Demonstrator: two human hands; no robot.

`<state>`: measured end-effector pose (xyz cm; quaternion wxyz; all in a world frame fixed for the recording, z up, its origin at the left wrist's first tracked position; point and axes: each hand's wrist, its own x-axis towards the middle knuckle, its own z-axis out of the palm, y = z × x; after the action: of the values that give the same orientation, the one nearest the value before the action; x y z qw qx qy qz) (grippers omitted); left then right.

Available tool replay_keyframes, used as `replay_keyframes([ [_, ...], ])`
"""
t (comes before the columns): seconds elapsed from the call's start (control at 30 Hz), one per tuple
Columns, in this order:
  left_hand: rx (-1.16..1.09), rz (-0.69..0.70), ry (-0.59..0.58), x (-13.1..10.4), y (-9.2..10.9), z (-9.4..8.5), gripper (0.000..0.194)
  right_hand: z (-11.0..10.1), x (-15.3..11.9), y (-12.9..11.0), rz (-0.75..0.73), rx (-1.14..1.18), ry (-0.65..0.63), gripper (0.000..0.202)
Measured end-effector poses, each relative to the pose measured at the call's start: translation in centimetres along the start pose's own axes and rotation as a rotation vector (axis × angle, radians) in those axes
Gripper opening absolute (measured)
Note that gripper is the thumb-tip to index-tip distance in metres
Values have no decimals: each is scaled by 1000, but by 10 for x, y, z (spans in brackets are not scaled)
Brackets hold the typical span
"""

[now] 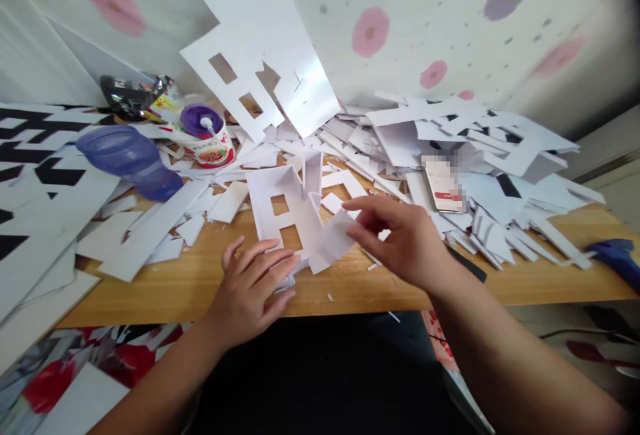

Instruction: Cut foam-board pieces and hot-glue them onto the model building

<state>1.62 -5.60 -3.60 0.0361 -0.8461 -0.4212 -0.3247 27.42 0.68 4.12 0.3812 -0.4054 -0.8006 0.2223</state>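
A white foam-board model (260, 205) with low walls and two cut-out openings lies near the front of the wooden table. My left hand (255, 281) rests on its near edge, fingers spread out and slightly bent. Between the thumb and fingers of my right hand (400, 235) is a small white board piece (333, 241), pinched at its right edge. The piece stands tilted at the right side of the model; whether it is joined there I cannot tell. Behind the model, a big white board with window cut-outs (260, 41) leans against the wall.
White board scraps (370, 141) cover the back and right of the table (175, 295). On the left are a purple bottle (127, 155) and a paper cup (213, 148) with a purple object in it. A phone (443, 185) and a blue-handled tool (617, 258) lie on the right.
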Motion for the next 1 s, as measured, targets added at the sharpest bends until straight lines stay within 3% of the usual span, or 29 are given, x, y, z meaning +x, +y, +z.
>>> replay_keyframes([
  [0.13, 21, -1, -8, -1, 1, 0, 38, 30, -11, -18, -61, -167, -51, 15],
  [0.4, 11, -12, -11, -2, 2, 0, 41, 66, -46, -5, -146, -412, 16, 8],
  [0.77, -25, -19, 5, -3, 1, 1, 41, 77, -52, -7, -186, -413, 68, 9],
  [1.0, 4, -82, -83, 7, 6, -11, 44, 77, -55, -8, -181, -253, 45, 14],
])
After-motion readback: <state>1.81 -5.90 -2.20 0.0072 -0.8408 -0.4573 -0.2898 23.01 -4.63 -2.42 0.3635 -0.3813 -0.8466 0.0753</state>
